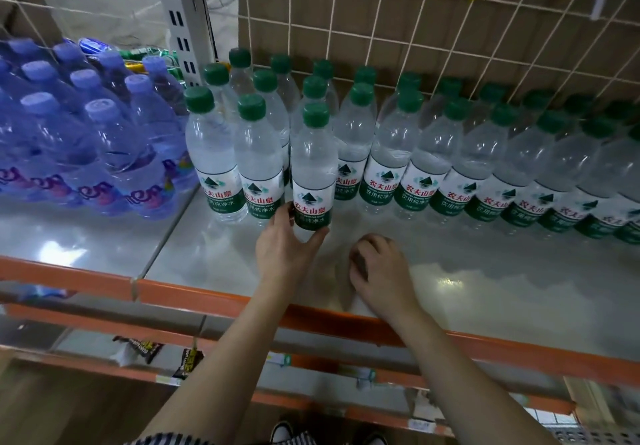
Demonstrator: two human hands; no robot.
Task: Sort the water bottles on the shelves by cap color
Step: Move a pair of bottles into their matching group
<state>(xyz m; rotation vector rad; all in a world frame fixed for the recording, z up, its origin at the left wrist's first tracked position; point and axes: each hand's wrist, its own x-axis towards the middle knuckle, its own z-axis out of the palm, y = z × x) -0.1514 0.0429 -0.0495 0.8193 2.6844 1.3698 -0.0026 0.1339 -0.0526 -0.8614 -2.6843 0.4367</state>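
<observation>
On shelf (485,292), left hand (282,247) grips green-capped bottle (313,167); right hand (377,264) curled, empty. Next: seat it in row.

The left grip (284,250) is holding an upright green-capped bottle (313,167) by its base, near the green-capped rows (485,153); the right grip (377,264) is resting on the shelf (502,292), fingers curled.

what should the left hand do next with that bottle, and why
Probably slide the bottle back level with the other green-cap bottles: the left hand grips its base, it stands forward of their front row, and its cap is green too.
</observation>
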